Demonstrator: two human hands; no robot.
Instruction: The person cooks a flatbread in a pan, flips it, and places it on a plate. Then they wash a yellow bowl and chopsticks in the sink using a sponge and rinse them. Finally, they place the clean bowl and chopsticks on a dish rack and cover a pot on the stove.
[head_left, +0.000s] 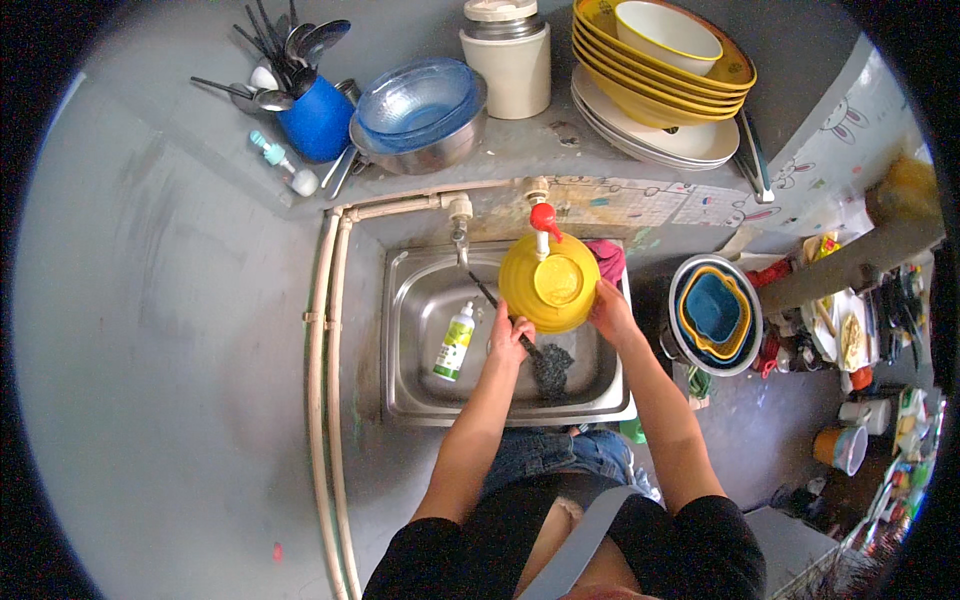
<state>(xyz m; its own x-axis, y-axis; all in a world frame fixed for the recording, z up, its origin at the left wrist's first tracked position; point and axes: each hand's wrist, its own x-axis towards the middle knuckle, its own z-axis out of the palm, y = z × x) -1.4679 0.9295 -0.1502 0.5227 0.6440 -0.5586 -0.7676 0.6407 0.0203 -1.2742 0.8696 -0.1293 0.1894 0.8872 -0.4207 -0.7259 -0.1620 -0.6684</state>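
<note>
A yellow bowl (517, 289) is turned bottom up between both hands, right below a tap with a red handle (543, 217). My left hand (514, 332) grips its near left rim, while my right hand (613, 315) holds the right side. Inside the bowl's foot ring the surface looks wet. A thin black handle (484, 289) slants past my left hand towards a dark mesh scourer (553, 369); whether my fingers also hold it, I cannot tell. On the left of the steel sink (409, 360) lies a white and green pump bottle (454, 343).
A pink cloth (606, 261) hangs at the sink's back right corner. Stacked basins (679, 352) stand to the right. On the ledge above are yellow dishes (660, 112), a cream vacuum flask (510, 71), blue glass bowls (412, 105) and a blue utensil holder (316, 120). Pipes (319, 375) run left.
</note>
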